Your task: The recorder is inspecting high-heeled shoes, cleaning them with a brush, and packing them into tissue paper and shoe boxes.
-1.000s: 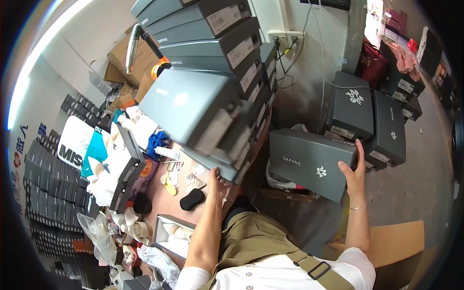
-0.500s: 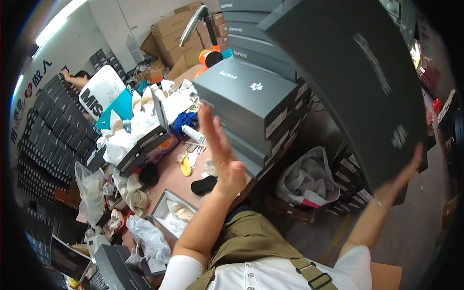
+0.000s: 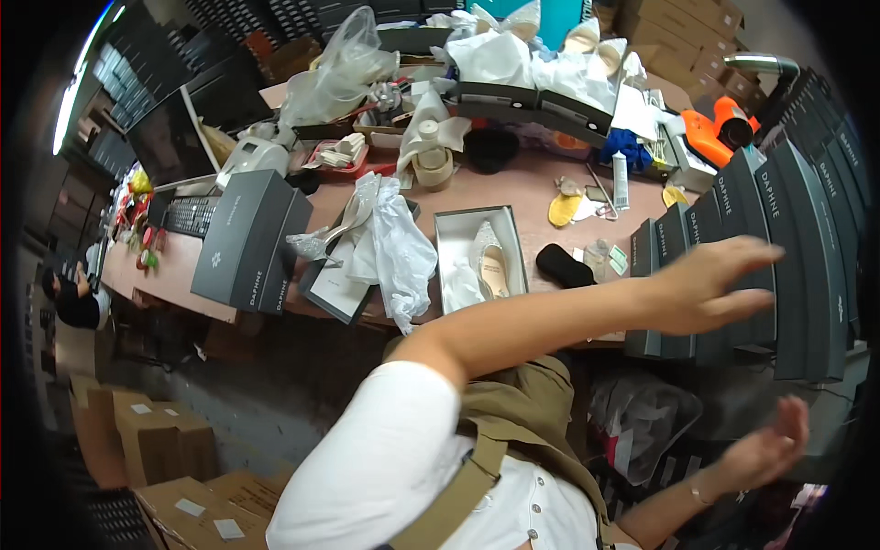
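My left hand [image 3: 720, 286] reaches across to the right with fingers outstretched, in front of a stack of dark grey shoe boxes [image 3: 799, 257]. It holds nothing. Lower down on the right, my right hand [image 3: 768, 449] is raised with its palm empty and its fingers loosely apart. On the pink table, an open shoe box [image 3: 445, 240] contains a glittery pale shoe [image 3: 493, 266] and white lining. Beside it, white tissue paper [image 3: 403, 252] and another glittery heeled shoe [image 3: 362, 200] lie over a grey box part.
Two closed grey boxes [image 3: 240, 246] stand at the left, near a keyboard [image 3: 191, 216]. Open boxes with shoes and white paper [image 3: 495, 60] line the table's back. An orange tool [image 3: 706, 137] sits at the far right. Cardboard cartons [image 3: 165, 440] stand on the floor, lower left.
My view has swung left. The large grey box at my right hand is no longer in that hand. My left arm now stretches across to the right.
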Motion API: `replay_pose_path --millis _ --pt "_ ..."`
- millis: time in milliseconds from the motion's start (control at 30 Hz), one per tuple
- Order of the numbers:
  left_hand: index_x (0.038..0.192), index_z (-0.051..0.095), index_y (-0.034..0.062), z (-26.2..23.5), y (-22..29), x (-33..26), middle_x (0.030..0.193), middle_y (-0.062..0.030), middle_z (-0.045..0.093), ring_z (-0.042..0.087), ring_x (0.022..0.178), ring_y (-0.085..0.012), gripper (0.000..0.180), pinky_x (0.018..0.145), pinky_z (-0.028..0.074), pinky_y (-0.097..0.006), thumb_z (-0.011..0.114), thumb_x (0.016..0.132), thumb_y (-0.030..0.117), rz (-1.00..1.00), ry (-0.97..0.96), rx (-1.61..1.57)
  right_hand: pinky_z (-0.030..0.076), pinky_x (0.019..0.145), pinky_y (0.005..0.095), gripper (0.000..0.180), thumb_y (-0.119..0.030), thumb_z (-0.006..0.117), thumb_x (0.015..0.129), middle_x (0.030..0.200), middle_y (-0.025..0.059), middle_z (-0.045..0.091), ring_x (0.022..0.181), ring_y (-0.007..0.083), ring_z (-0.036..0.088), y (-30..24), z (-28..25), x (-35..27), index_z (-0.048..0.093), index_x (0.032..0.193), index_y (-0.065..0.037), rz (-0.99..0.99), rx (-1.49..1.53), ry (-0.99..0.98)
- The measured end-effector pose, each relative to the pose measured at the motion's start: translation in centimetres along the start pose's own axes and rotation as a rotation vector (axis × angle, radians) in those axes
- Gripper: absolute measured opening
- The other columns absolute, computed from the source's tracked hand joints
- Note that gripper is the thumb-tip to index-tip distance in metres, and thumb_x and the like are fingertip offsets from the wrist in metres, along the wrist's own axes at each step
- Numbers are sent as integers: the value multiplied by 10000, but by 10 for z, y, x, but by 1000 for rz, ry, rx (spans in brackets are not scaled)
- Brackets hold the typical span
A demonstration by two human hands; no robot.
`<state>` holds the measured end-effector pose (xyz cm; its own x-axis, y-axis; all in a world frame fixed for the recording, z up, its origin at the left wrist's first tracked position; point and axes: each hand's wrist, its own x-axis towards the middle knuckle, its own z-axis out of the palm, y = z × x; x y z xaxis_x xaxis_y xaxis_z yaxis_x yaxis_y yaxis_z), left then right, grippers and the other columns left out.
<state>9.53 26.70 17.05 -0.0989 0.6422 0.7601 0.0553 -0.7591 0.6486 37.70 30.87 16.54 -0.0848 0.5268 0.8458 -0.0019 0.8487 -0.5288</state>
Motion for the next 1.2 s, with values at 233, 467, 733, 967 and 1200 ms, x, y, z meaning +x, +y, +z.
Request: replay_pose_path --millis 233,467,733,967,1200 --pt "1056 627 -25 -156 93 -222 971 -71 646 611 907 -145 210 832 480 -277 538 952 134 -615 1000 491 273 1076 532 617 -233 798 682 1340 196 457 1294 362 386 -26 234 -131 560 1204 -8 -57 -92 -1243" --pt "1270 452 -42 -151 130 -339 1295 -145 461 494 1135 -203 457 910 448 -315 626 913 183 -820 1042 789 246 1082 557 645 -353 780 683 1284 218 491 1278 390 394 -8 285 -164 559 1170 9 -220 -279 -1525" --pt "1407 310 -4 -194 48 -382 1353 -199 412 506 1126 -230 653 846 488 -321 653 897 218 -810 1253 577 456 886 435 519 -258 661 820 1172 250 543 1080 392 537 -61 407 -192 503 1225 27 54 58 -1586" --pt "1218 534 -31 -211 69 -364 1195 -156 533 538 1079 -237 447 792 494 -319 674 864 203 -862 1097 824 380 913 521 457 -185 657 785 1164 189 555 1133 356 498 -43 431 -219 532 1205 -56 -76 83 -1229" --pt "1088 604 -19 -223 39 -387 1086 -141 574 563 1001 -273 369 816 460 -344 705 806 197 -858 958 1324 234 1045 594 146 -175 615 811 1235 128 551 1274 371 396 -30 464 -249 684 885 -71 -184 -82 -1159"
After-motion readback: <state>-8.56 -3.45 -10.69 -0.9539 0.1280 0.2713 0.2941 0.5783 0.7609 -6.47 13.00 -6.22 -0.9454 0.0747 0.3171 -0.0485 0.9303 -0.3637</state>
